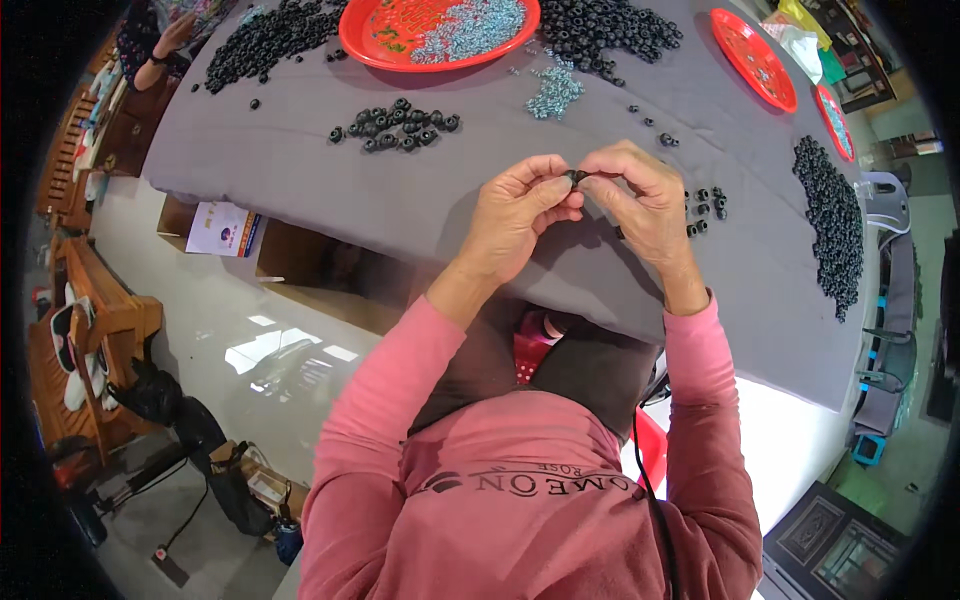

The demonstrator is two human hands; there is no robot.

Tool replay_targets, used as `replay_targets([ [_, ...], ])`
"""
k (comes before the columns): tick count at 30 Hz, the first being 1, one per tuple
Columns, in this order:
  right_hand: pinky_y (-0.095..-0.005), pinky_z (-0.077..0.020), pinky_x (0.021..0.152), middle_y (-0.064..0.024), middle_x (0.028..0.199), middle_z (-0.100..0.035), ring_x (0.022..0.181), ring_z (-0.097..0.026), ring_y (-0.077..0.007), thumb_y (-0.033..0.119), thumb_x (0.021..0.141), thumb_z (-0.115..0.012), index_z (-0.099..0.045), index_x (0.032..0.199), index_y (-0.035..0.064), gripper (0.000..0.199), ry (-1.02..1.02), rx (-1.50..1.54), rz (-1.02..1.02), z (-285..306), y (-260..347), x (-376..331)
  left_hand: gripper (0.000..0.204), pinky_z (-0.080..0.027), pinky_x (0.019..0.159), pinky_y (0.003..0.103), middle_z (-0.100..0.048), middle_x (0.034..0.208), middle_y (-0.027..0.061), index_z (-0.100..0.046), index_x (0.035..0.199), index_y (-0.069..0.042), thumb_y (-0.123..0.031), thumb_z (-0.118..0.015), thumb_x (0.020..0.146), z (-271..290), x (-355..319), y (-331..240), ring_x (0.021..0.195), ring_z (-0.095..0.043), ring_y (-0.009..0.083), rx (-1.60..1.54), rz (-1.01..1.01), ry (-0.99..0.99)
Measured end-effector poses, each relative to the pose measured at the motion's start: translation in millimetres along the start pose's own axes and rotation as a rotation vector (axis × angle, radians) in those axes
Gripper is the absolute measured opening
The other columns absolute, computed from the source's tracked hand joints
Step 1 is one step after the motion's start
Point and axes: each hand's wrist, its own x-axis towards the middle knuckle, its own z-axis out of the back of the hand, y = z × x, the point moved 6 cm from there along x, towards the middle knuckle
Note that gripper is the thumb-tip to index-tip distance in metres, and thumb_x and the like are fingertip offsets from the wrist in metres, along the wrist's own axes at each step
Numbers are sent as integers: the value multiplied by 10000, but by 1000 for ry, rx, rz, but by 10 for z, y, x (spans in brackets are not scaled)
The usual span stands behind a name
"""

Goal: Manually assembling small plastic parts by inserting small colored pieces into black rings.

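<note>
My left hand (520, 215) and my right hand (640, 205) meet over the near part of the grey cloth-covered table (480, 165). Between their fingertips a small black rounded part (574, 176) is pinched, mostly covered by the thumbs and fingers. Both hands are closed on it. Just right of my right hand lies a small group of similar black parts (704, 208), partly hidden behind that hand. Farther off to the left is a loose cluster of black parts (395, 127). A small heap of pale blue, shiny pieces (556, 90) lies beyond my hands.
A red tray (440, 67) at the far side holds pale blue pieces. Large heaps of black parts (265, 45) lie around it and at the right edge (830, 235). More red trays (735, 58) stand far right. Another person's hand (175, 35) shows upper left. Cardboard boxes (320, 295) sit below the table.
</note>
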Motion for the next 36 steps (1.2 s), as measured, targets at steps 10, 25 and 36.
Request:
replay_targets([
  [10, -247, -448, 616, -63, 783, -602, 685, -571, -146, -34, 728, -648, -620, 876, -3, 154, 40, -192, 60, 16, 159, 55, 153, -550, 703, 300, -622, 895, 57, -573, 1024, -26, -49, -571, 873, 6, -6, 14, 775, -631, 150, -62, 12, 21],
  [25, -242, -459, 610, -61, 768, -581, 673, -576, -140, -45, 735, -622, -604, 910, 1, 182, 231, -432, 72, -66, 331, 187, 117, -563, 690, 313, -623, 835, 46, -588, 969, -17, -46, -593, 856, 18, 8, -4, 732, -635, 136, -93, 73, -47],
  [36, -237, -471, 614, -60, 744, -580, 677, -589, -131, -27, 749, -642, -606, 887, -5, 145, 169, -424, 1, -114, 327, 189, 122, -567, 696, 330, -621, 833, 55, -581, 973, -9, -33, -588, 853, 29, 17, -16, 732, -638, 151, -135, 4, -32],
])
